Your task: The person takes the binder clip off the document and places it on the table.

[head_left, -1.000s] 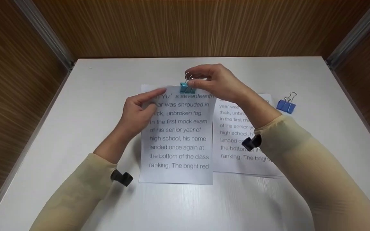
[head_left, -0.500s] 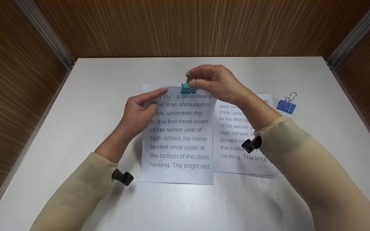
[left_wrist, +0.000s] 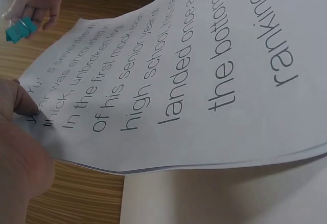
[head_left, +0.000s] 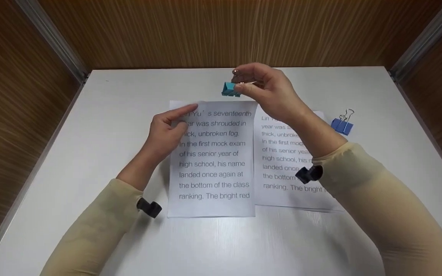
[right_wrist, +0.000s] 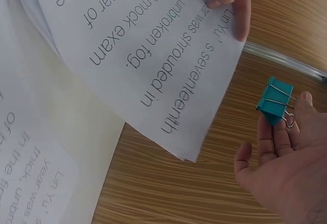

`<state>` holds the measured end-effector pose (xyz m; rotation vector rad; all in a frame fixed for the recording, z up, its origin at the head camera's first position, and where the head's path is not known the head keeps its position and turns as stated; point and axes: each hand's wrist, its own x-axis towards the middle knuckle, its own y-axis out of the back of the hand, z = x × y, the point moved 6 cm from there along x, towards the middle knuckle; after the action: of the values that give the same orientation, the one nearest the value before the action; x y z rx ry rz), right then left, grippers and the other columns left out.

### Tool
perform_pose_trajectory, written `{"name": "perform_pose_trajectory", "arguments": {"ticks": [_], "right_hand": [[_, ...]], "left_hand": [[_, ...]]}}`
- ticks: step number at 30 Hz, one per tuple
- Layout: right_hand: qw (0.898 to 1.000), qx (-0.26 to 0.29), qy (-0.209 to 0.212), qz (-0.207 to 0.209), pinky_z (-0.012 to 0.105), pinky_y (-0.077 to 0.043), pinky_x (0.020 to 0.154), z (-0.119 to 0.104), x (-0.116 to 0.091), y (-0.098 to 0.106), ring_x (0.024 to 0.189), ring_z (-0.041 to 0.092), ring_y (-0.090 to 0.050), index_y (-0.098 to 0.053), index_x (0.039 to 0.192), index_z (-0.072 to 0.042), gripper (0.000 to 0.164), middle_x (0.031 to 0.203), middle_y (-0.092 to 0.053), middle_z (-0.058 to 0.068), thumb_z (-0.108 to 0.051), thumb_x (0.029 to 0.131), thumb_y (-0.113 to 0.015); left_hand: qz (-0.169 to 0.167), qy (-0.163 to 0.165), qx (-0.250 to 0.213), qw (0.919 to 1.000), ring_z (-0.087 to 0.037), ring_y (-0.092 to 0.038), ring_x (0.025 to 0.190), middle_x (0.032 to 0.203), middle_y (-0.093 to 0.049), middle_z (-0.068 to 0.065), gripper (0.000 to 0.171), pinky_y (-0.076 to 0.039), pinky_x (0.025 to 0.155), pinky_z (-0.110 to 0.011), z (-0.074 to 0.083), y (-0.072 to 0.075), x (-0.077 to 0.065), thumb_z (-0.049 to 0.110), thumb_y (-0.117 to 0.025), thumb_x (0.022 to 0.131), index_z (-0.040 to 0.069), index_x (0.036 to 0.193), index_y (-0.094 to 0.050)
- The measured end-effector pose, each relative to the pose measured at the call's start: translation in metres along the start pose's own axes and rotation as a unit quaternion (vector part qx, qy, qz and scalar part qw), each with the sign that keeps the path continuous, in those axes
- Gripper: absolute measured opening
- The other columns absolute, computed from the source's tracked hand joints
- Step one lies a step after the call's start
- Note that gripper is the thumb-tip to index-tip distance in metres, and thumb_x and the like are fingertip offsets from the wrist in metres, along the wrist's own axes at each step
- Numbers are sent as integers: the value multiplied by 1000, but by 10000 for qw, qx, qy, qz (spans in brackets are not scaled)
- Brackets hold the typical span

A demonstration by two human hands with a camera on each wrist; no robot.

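My left hand [head_left: 167,130] grips a thin stack of printed sheets [head_left: 215,165] at its upper left corner, index finger and thumb showing on the front. In the left wrist view the stack [left_wrist: 168,96] is raised off the table and bends a little. Beyond its top edge, my right hand [head_left: 272,90] pinches a teal binder clip [head_left: 230,89] by its wire handles. In the right wrist view the binder clip [right_wrist: 276,98] is apart from the paper, held between thumb and fingers.
A second set of printed sheets [head_left: 282,195] lies on the white table [head_left: 213,249], partly hidden under my right forearm. Right of it is a blue binder clip [head_left: 342,126] with its handles up. Wood-grain panels [head_left: 221,34] wall the table's back and sides.
The teal binder clip was on the top edge of the left stack; my right hand has drawn it up and away. My left hand stays at the corner.
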<state>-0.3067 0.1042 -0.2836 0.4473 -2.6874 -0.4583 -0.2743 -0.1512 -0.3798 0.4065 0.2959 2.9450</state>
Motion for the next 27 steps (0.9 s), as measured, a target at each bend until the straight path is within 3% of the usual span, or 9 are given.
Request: {"name": "perform_pose_trajectory", "arguments": {"ticks": [5, 11, 16, 21, 27], "right_hand": [[10000, -60, 75, 22, 33, -53, 102, 5, -13, 17, 107, 20, -70, -67, 137, -8, 33, 118, -74, 7, -12, 104, -70], [9989, -464, 1, 110, 28, -54, 98, 22, -37, 54, 103, 21, -71, -68, 130, -8, 25, 116, -73, 8, -15, 106, -68], [9931, -987, -570, 277, 23, -54, 98, 50, -65, 92, 109, 15, -71, -75, 116, -5, 20, 119, -75, 7, -20, 105, -70], [9759, -1611, -1380, 510, 27, -50, 105, 79, -98, 128, 118, 11, -66, -76, 114, -7, 27, 125, -75, 6, -32, 104, -71], [9582, -1940, -1993, 674, 20, -47, 90, 107, -136, 161, 109, 10, -64, -76, 116, -7, 33, 124, -75, 0, -38, 104, -71]], "left_hand": [[85, 196, -97, 9997, -9, -55, 140, 147, -64, 8, 54, -42, 116, -29, -11, 2, 7, -9, -51, 98, 19, 139, -72], [152, 370, -63, 9992, -10, -52, 143, 147, -64, 5, 52, -35, 122, -29, -23, 1, 17, -8, -52, 98, 17, 139, -72], [193, 723, 77, 9972, -11, -46, 148, 150, -62, 6, 53, -27, 126, -30, -32, 2, 23, -8, -53, 98, 19, 140, -72], [227, 921, 108, 9954, -10, -45, 148, 151, -61, 5, 55, -26, 126, -28, -42, 3, 28, -8, -52, 97, 20, 140, -72], [239, 1056, -21, 9941, -12, -44, 150, 153, -60, 4, 57, -26, 126, -28, -54, 2, 32, -10, -52, 96, 19, 141, -71]]}}
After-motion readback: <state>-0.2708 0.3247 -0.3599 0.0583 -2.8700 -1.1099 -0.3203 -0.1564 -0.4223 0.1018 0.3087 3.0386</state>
